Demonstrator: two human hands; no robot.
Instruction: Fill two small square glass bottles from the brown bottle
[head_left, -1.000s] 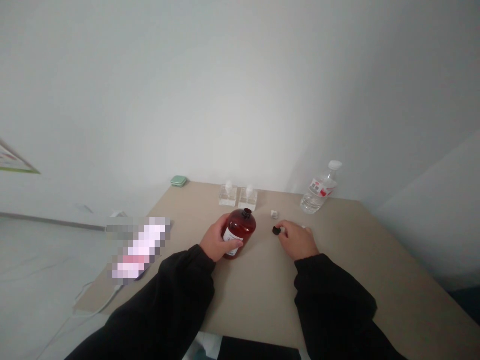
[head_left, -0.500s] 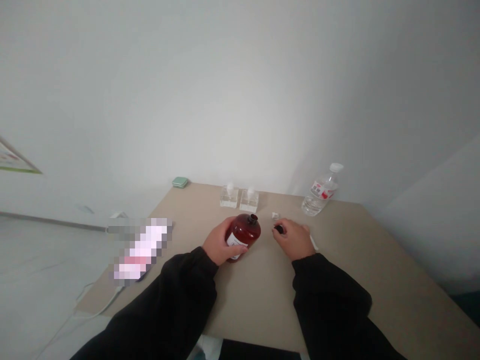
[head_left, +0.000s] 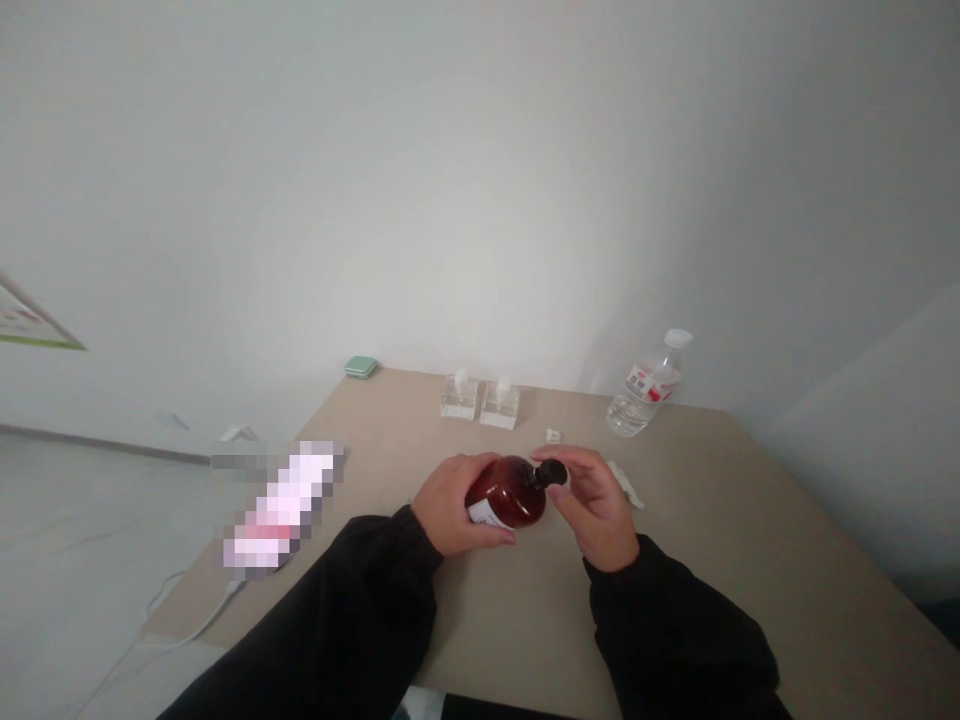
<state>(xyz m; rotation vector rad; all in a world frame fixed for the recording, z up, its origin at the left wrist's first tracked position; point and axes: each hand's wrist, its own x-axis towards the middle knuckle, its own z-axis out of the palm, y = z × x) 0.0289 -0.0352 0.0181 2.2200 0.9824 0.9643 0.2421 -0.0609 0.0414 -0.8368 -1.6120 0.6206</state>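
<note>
My left hand (head_left: 459, 505) is wrapped round a brown bottle (head_left: 517, 492) with a white label, which tilts to the right above the table. On the bottle's neck sits a black cap (head_left: 553, 473). Thumb and fingers of my right hand (head_left: 598, 505) pinch that cap from the right side. Whether the cap is threaded on or only resting there, I cannot tell. Part of the label is hidden by my left thumb.
Two small clear glass bottles (head_left: 459, 400) with white tops stand at the back of the table (head_left: 517, 620). A clear water bottle (head_left: 643, 390) is at the back right, a green case (head_left: 361, 367) at the far left corner. White scraps (head_left: 553, 436) lie behind my right hand; a lit phone (head_left: 285, 505) is left.
The black cap has moved left in my right hand and is now at the bottle's mouth, which was open before. My left hand has tilted the brown bottle further to the right.
</note>
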